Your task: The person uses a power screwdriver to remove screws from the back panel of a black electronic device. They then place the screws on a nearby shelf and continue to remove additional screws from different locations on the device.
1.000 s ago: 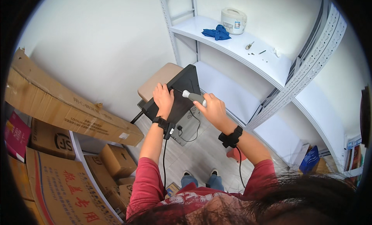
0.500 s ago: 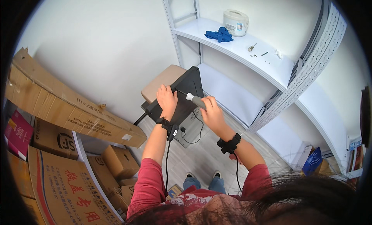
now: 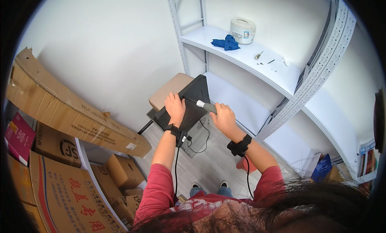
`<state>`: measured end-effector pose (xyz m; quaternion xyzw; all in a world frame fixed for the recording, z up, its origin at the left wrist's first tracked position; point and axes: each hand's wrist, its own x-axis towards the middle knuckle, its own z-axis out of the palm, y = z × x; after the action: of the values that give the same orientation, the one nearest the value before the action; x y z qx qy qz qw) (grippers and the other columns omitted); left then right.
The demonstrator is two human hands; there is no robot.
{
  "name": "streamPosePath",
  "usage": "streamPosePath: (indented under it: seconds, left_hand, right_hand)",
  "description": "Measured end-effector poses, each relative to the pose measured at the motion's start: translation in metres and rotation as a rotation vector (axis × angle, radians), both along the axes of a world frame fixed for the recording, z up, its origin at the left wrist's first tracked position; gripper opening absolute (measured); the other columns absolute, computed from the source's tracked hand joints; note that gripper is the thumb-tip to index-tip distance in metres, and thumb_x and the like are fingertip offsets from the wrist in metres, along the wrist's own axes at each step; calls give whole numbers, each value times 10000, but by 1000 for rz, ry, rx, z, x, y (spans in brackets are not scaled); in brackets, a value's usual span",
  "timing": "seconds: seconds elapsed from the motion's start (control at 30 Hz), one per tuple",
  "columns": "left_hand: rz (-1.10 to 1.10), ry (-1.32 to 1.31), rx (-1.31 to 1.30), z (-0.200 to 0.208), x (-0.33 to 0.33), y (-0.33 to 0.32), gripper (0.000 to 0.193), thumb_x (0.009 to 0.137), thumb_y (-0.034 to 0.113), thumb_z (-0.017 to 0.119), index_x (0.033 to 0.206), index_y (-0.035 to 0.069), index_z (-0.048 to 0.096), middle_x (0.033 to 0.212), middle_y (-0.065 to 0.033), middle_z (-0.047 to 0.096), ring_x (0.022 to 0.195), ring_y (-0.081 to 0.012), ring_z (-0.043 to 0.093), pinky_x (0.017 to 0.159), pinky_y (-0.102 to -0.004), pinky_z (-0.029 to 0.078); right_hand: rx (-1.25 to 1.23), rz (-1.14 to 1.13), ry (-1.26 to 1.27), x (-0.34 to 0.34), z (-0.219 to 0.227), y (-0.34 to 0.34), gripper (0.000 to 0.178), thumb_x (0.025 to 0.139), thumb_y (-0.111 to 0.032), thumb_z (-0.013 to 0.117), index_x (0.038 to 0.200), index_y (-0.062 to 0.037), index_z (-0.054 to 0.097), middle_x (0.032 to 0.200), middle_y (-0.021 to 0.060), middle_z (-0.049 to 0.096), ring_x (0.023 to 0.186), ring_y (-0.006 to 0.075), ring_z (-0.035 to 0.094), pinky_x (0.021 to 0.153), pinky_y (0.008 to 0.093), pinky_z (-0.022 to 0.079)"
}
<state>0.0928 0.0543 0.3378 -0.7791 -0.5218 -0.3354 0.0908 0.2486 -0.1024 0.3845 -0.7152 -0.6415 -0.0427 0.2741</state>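
Note:
A black flat panel-like device stands tilted on edge against a beige padded seat. My left hand is closed over the device's left part, fingers together and thumb near a small spot on its face. In my right hand is a screwdriver with a grey handle and white collar, the fingers wrapped round the handle's end. Its dark shaft points left to the device's face beside my left thumb. Whether the tip sits in a screw is too small to tell. A black cable with a plug hangs below the device.
White metal shelving rises at the right, bearing a white rice cooker, a blue cloth, another small screwdriver and tiny dark parts. A long cardboard box and several cartons stand at the left. A red object lies by my right forearm.
My view has shifted slightly, so the device and both hands appear a little lower. The screwdriver stays against the device, and my grip on it looks slightly changed.

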Motion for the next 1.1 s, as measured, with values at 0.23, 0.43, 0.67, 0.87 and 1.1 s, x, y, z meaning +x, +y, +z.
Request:
streamPosePath:
  seconds: [0.23, 0.43, 0.67, 0.87, 1.1]
  left_hand:
    - [1, -7, -16, -2, 2, -2, 305, 683, 236, 732, 860, 42, 577, 898, -107, 503, 881, -286, 515, 735, -388, 410]
    - [15, -12, -9, -3, -1, 1, 304, 681, 237, 732, 854, 44, 574, 897, -106, 504, 866, -283, 521, 734, -383, 408]
    - [7, -9, 13, -4, -3, -2, 295, 684, 233, 731, 846, 46, 571, 875, -99, 493, 845, -276, 516, 715, -379, 400]
    - [6, -10, 11, -1, -1, -5, 296, 684, 234, 732, 844, 46, 569, 874, -96, 493, 848, -273, 514, 716, -377, 400]
    - [4, -9, 7, -1, 1, -9, 308, 684, 236, 733, 867, 46, 575, 883, -94, 498, 860, -273, 516, 725, -375, 404]
  right_hand:
    - [-11, -32, 55, -7, 16, 2, 396, 778, -195, 663, 1089, -16, 494, 939, 186, 502, 681, 331, 589, 571, 406, 496]
    - [-13, 71, -96, -3, 16, 0, 364, 792, -243, 661, 1017, -15, 489, 951, 165, 488, 670, 334, 598, 551, 408, 493]
    - [-97, -3, -15, -10, 20, 0, 325, 785, -231, 665, 940, -8, 486, 871, 160, 529, 687, 347, 599, 566, 416, 494]
    - [33, 44, 66, -5, 26, 0, 300, 824, -260, 633, 898, 6, 515, 803, 185, 568, 638, 376, 581, 568, 435, 480]
    - [-27, -50, 227, -2, 30, -2, 399, 893, -335, 532, 738, 32, 545, 703, 238, 597, 641, 417, 584, 587, 472, 467]
